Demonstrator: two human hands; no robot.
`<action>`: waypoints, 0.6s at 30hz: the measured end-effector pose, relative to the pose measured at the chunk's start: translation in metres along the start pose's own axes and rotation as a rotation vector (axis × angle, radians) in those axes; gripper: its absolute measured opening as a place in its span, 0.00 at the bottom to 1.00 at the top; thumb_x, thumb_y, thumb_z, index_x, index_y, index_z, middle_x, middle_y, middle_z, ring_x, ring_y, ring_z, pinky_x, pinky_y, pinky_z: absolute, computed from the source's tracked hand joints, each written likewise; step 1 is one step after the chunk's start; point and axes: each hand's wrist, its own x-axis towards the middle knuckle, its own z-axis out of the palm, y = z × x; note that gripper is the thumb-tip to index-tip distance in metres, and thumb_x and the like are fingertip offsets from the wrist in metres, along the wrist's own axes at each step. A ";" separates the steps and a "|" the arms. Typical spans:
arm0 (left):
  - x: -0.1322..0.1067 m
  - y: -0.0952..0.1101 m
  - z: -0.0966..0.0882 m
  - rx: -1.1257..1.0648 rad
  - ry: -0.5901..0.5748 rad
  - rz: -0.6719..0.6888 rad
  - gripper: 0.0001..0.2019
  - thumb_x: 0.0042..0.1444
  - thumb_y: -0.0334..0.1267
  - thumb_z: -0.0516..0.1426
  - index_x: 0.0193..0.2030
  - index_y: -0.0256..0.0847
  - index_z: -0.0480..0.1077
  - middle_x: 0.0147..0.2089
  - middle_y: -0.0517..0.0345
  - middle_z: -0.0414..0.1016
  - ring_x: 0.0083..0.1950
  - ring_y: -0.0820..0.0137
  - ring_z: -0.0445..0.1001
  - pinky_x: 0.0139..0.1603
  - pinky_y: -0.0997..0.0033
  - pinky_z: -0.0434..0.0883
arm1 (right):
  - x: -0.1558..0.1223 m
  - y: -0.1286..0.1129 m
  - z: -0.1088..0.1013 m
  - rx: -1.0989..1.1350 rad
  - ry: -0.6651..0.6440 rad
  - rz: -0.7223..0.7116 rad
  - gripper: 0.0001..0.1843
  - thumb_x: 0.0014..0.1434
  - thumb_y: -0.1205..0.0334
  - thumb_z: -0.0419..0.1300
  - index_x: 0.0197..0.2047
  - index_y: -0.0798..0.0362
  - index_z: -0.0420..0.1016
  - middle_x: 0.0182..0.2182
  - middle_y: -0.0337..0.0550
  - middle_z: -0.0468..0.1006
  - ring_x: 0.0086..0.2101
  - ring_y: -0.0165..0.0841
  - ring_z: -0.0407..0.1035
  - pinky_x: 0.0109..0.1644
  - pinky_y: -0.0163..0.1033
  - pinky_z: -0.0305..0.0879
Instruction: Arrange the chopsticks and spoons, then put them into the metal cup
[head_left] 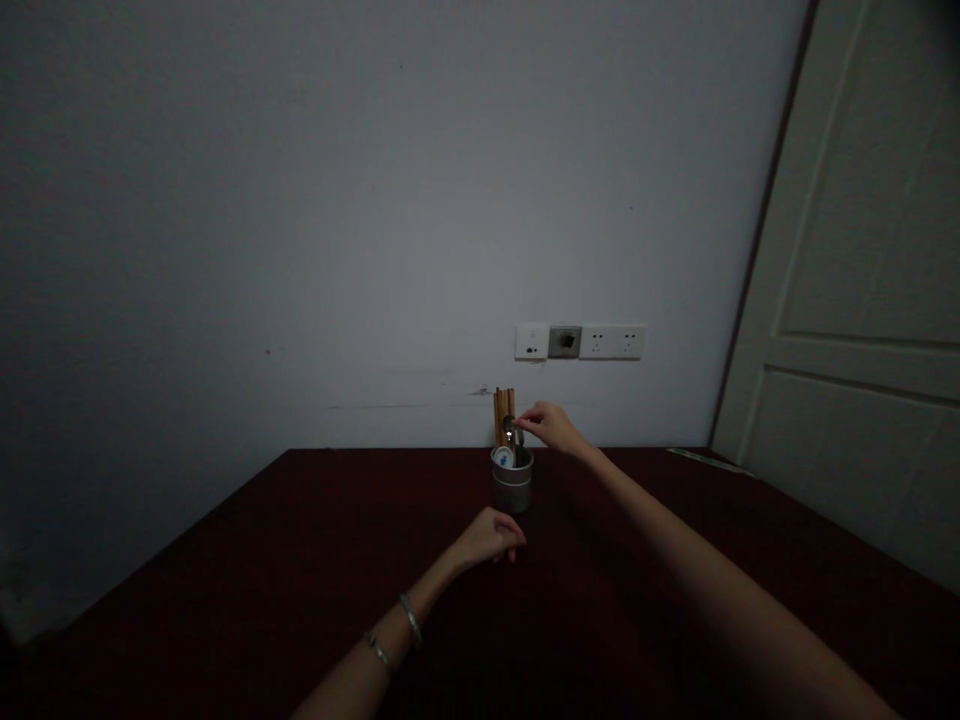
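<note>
A small metal cup (512, 486) stands on the dark red table (300, 560) near the far wall. It holds wooden chopsticks (502, 412), a white spoon with a blue mark (503, 457) and a metal spoon (511, 430). My right hand (551, 426) reaches over the cup and pinches the top of the metal spoon's handle. My left hand (491, 538) rests on the table just in front of the cup, fingers curled in loosely, with nothing visible in it. Two bracelets (396, 630) circle my left wrist.
A row of wall sockets (579, 342) sits on the grey wall above the cup. A pale door (862, 300) stands at the right, close to the table's far right corner. The room is dim.
</note>
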 end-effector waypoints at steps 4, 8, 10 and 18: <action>0.001 -0.001 0.000 -0.004 0.005 0.021 0.10 0.45 0.34 0.52 0.30 0.31 0.72 0.17 0.64 0.66 0.15 0.81 0.56 0.17 0.80 0.54 | -0.004 0.019 0.003 0.101 0.063 0.150 0.19 0.52 0.51 0.54 0.35 0.57 0.77 0.27 0.44 0.77 0.28 0.31 0.67 0.31 0.33 0.58; 0.000 0.000 0.000 -0.006 0.008 0.020 0.10 0.45 0.33 0.51 0.31 0.31 0.72 0.17 0.64 0.66 0.15 0.81 0.56 0.18 0.80 0.54 | -0.009 0.024 0.012 0.095 0.014 0.232 0.20 0.49 0.50 0.56 0.36 0.58 0.77 0.28 0.45 0.76 0.27 0.31 0.67 0.31 0.32 0.58; 0.000 0.000 0.000 -0.001 0.011 0.014 0.10 0.45 0.33 0.51 0.31 0.31 0.72 0.17 0.64 0.66 0.15 0.81 0.56 0.18 0.80 0.54 | -0.010 0.021 0.016 0.087 0.006 0.263 0.23 0.48 0.49 0.57 0.40 0.59 0.75 0.28 0.45 0.76 0.27 0.30 0.67 0.30 0.32 0.58; -0.002 0.003 0.001 0.021 0.026 0.011 0.11 0.45 0.34 0.51 0.31 0.31 0.72 0.18 0.63 0.67 0.15 0.81 0.55 0.18 0.80 0.54 | 0.003 0.014 0.030 0.226 -0.066 0.359 0.31 0.47 0.51 0.60 0.50 0.63 0.67 0.30 0.45 0.74 0.25 0.26 0.65 0.27 0.30 0.57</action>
